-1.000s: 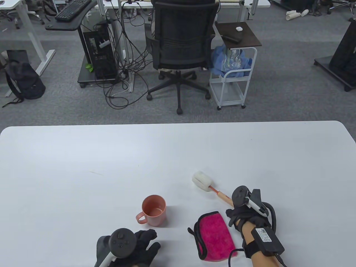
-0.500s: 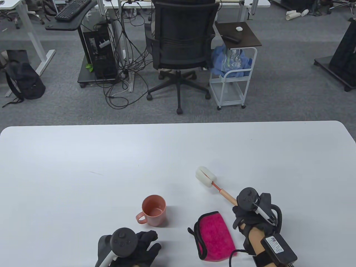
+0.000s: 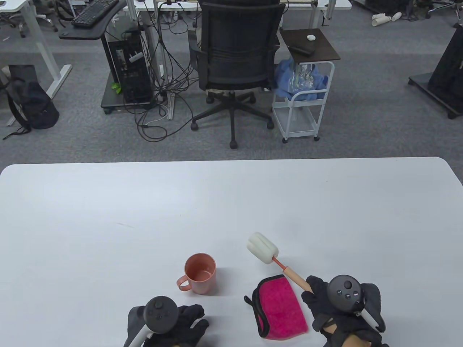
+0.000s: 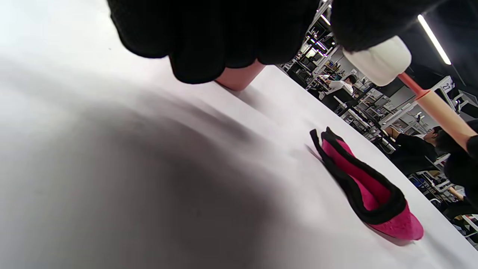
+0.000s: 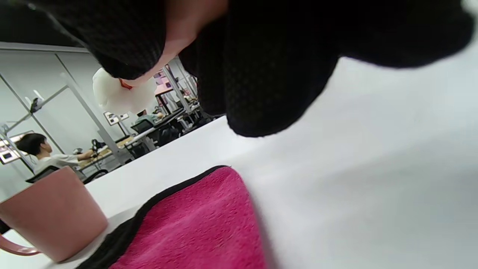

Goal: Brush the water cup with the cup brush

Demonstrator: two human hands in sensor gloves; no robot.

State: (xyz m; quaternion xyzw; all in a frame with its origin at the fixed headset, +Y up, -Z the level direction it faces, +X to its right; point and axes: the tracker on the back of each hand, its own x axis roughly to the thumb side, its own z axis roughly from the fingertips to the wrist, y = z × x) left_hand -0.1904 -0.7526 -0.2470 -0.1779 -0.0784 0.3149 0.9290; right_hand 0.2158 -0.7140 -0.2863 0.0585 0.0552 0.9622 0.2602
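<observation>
Right hand [image 3: 340, 307]: fingers wrapped on brush [image 3: 278, 262] handle.
Left hand [image 3: 170, 323]: fingers spread (holding nothing).
Tip: hold cup [image 3: 200, 273] still, dip sponge in straight.

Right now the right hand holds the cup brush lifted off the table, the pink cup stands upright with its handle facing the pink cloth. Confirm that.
One detail is wrong: the pink cup's handle points away from the pink cloth, toward the person's left. The table view shows this. The rest holds: the right hand holds the cup brush lifted off the table, and the cup stands upright.
</observation>
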